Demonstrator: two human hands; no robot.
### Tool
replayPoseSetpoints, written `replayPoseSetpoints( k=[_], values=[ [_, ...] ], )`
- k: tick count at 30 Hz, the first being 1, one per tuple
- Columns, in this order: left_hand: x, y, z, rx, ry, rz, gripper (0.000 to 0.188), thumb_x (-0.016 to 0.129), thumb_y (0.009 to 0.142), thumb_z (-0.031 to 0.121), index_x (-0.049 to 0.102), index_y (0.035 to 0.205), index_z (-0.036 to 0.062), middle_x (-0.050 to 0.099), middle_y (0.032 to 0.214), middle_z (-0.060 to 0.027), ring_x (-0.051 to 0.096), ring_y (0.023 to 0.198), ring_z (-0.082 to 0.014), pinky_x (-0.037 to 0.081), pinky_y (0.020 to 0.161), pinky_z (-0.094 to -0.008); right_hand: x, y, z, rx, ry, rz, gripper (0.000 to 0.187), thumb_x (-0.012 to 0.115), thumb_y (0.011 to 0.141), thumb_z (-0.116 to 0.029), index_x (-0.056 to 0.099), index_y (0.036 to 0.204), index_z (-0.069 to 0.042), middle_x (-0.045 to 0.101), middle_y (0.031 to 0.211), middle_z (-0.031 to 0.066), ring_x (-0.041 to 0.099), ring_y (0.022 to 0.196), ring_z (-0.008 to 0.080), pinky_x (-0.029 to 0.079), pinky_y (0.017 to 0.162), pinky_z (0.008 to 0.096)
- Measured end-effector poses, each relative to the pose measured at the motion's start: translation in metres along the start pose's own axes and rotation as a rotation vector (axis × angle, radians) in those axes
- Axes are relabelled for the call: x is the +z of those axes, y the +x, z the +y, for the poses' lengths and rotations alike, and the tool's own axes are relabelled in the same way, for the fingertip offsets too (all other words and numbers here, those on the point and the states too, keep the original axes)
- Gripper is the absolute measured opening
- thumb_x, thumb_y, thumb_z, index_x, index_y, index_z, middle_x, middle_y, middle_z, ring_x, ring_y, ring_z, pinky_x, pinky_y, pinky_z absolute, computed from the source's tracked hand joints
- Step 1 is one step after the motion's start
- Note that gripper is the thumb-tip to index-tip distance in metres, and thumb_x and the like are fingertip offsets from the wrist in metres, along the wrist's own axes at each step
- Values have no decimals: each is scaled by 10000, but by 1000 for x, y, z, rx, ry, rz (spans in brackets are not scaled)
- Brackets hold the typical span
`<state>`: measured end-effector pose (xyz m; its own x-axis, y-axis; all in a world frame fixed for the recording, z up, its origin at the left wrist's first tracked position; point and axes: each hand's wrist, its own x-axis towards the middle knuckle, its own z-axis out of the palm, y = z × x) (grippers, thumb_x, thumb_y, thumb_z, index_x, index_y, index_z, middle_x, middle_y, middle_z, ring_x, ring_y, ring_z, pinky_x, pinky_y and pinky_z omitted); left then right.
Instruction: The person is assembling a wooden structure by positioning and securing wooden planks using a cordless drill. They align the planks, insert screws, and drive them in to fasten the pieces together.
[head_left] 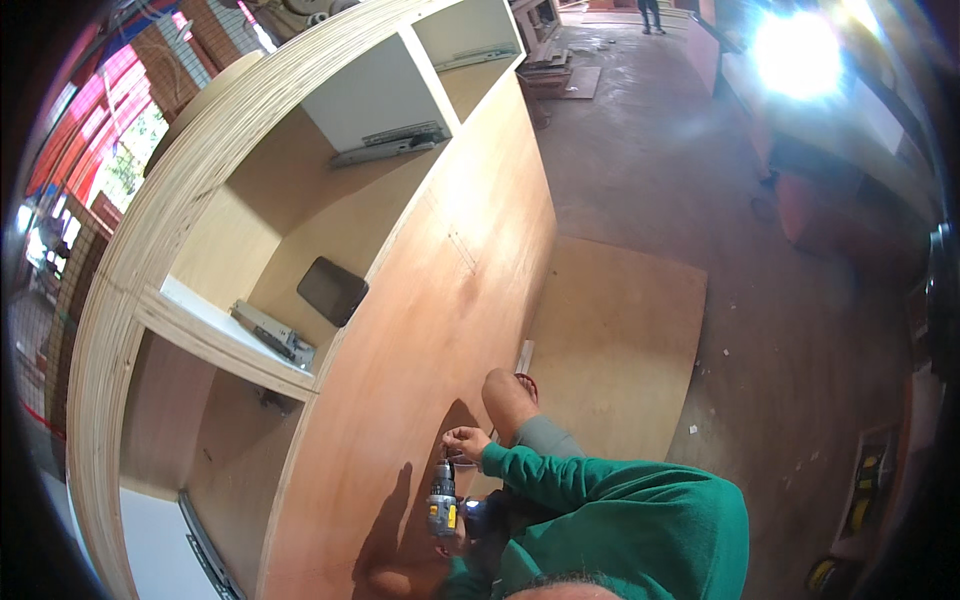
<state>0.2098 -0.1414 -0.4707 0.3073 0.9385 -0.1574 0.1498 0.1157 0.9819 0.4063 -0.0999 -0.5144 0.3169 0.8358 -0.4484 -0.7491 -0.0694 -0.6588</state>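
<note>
My left hand (455, 542) is wrapped round the grip of a cordless drill (441, 512), yellow and grey with a black chuck. The chuck points away from me, beside the reddish plywood side panel (400, 400) of a large cabinet. Just past the chuck, the fingers of my right hand (466, 442) are pinched together at the drill's front end. Whatever they hold there is too small to make out. A green sleeve covers my right arm, which reaches across from the right.
Open compartments of the cabinet (150, 318) hold metal drawer slides (272, 333) and a dark, flat, rounded object (333, 291). A plywood sheet (620, 330) lies on the floor by my bent knee. Far off stands another person (650, 14); a bright light (797, 55) glares at upper right.
</note>
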Motion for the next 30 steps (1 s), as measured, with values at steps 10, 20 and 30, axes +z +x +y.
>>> replayPoseSetpoints(
  k=[10,20,30],
  values=[
    [-20,-22,-20,33,-67,27,538,807,827,79,536,1285,4,666,1114,-115,663,967,-222,545,846,-367,15,-21,5,113,-63,-104,309,631,1022,-410,709,1074,-116,652,997,-20,640,874,124,553,770,340],
    [-38,-25,-46,61,-140,30,523,812,826,85,544,1267,-2,669,1092,-112,662,956,-223,542,838,-365,32,-35,6,206,-104,-147,320,590,1035,-458,659,1128,-160,632,1016,3,615,921,159,522,821,358],
    [-28,-15,-61,97,-199,16,509,817,825,90,552,1249,-8,673,1070,-109,660,946,-223,540,830,-364,30,-38,3,206,-89,-82,247,560,1049,-421,610,1133,-194,621,1018,-16,608,880,148,512,755,341]
  ],
)
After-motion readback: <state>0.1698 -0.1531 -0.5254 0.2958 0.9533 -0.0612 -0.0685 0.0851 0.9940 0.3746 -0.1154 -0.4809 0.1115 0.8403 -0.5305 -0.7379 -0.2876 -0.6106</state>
